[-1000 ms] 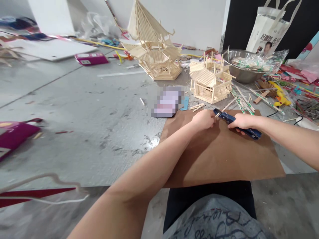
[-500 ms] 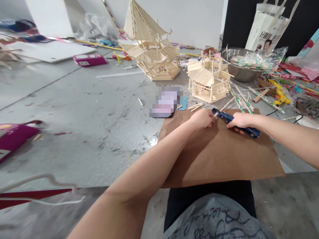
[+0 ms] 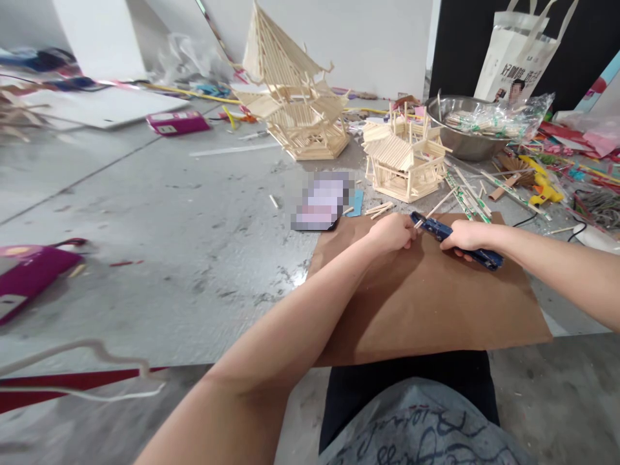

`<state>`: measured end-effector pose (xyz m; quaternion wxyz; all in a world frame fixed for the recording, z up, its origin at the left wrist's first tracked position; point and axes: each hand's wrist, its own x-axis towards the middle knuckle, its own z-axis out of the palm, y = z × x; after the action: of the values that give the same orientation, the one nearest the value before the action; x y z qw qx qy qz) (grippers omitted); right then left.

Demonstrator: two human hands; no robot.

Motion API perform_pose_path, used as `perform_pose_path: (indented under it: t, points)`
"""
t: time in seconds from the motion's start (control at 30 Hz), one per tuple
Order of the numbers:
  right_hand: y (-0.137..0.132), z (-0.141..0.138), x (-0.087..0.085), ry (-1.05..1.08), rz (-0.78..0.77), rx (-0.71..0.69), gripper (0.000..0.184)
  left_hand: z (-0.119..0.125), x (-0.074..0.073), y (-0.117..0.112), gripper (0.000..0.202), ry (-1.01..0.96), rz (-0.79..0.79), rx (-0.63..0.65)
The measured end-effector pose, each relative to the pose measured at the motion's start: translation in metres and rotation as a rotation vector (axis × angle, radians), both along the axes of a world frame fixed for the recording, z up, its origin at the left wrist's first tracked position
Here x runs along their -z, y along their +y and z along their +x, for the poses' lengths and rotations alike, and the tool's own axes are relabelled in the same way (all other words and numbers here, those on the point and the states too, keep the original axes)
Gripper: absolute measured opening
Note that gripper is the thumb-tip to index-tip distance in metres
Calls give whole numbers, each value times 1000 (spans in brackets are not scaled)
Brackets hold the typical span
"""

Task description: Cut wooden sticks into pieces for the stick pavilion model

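Observation:
Over the far part of a brown cardboard sheet [image 3: 416, 303], my left hand [image 3: 393, 231] is closed, its fingertips pinching thin wooden sticks [image 3: 418, 224]. The sticks meet the head of a long blue hand cutter [image 3: 436, 228]. My right hand [image 3: 462, 236] wraps round the cutter's handles, which point toward the lower right. The blade is too small to make out. Just beyond my left hand lie short cut sticks [image 3: 379, 210]. A small hexagonal stick model [image 3: 405, 158] with upright posts stands behind the hands.
A taller stick pagoda [image 3: 310, 123] stands further back. A phone [image 3: 322, 203] lies left of the cardboard. At the right are a metal bowl [image 3: 472, 147] with packaged sticks, paper-wrapped chopsticks [image 3: 467, 197] and a yellow glue gun [image 3: 537, 184]. Purple packs [image 3: 178, 123] lie at the left.
The whole view has shifted very slightly. Both hands, the sticks and the blue cutter hold nearly the same position.

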<state>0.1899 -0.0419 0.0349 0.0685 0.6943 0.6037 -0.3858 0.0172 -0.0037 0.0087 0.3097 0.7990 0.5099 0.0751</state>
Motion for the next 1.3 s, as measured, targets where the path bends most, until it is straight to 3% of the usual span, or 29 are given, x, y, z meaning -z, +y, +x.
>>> perform_pose_path:
  t: [0.3, 0.53, 0.77, 1.0, 1.3]
  points:
    - [-1, 3, 4, 43, 19, -2, 21, 1, -1, -2, 14, 13, -11, -16]
    - [0, 10, -1, 250, -179, 96, 12, -1, -4, -4, 11, -53, -37, 1]
    - [-3, 12, 1, 295, -155, 124, 13, -2, -6, -7, 13, -122, -81, 16]
    - [-10, 4, 7, 83, 45, 77, 19, -1, -2, -8, 18, -50, 20, -4]
    - [-12, -9, -4, -97, 81, 14, 21, -3, 4, -5, 13, -71, 30, -3]
